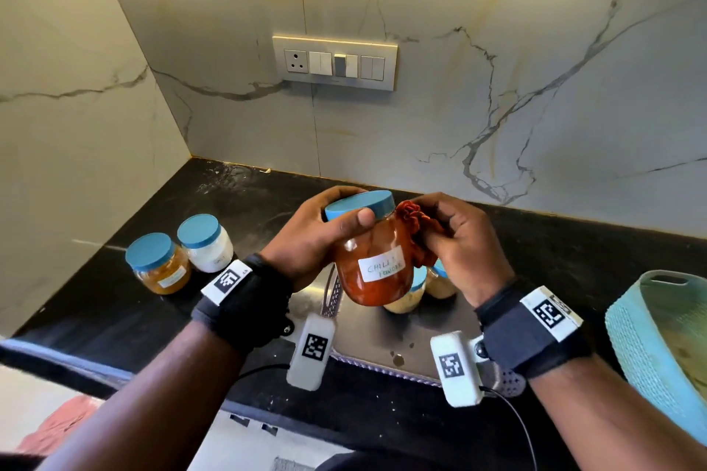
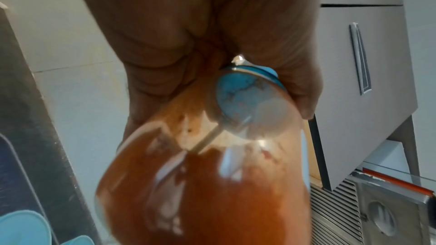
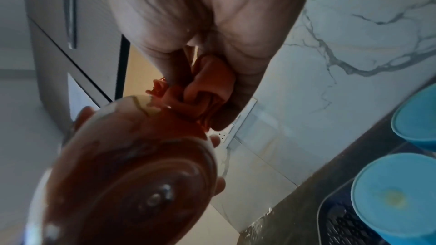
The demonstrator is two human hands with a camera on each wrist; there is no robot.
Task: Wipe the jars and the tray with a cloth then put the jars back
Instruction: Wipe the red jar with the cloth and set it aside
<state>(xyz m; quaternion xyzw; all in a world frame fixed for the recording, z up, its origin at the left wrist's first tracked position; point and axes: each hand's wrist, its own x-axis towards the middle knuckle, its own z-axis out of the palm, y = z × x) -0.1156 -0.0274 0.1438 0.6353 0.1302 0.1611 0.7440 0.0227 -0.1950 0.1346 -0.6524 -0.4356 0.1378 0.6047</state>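
Note:
My left hand point(image 1: 325, 226) grips the blue lid point(image 1: 359, 207) of a glass jar of red powder point(image 1: 377, 275), labelled chilli powder, and holds it tilted above the steel tray point(image 1: 382, 340). The right hand point(image 1: 459, 241) grips a bunched red cloth point(image 1: 417, 229) and presses it against the jar's right shoulder. In the left wrist view the jar point(image 2: 212, 183) hangs from my left hand point(image 2: 188, 44). The right wrist view shows the cloth point(image 3: 207, 88) against the jar point(image 3: 132, 174). Two more blue-lidded jars point(image 1: 409, 296) point(image 1: 442, 283) stand on the tray, partly hidden behind the held jar.
A jar of yellow powder point(image 1: 160, 264) and a jar of white powder point(image 1: 206, 243) stand on the black counter point(image 1: 114, 298) left of the tray. A teal basket point(image 1: 658, 340) sits at the right edge. Marble walls close the back and left.

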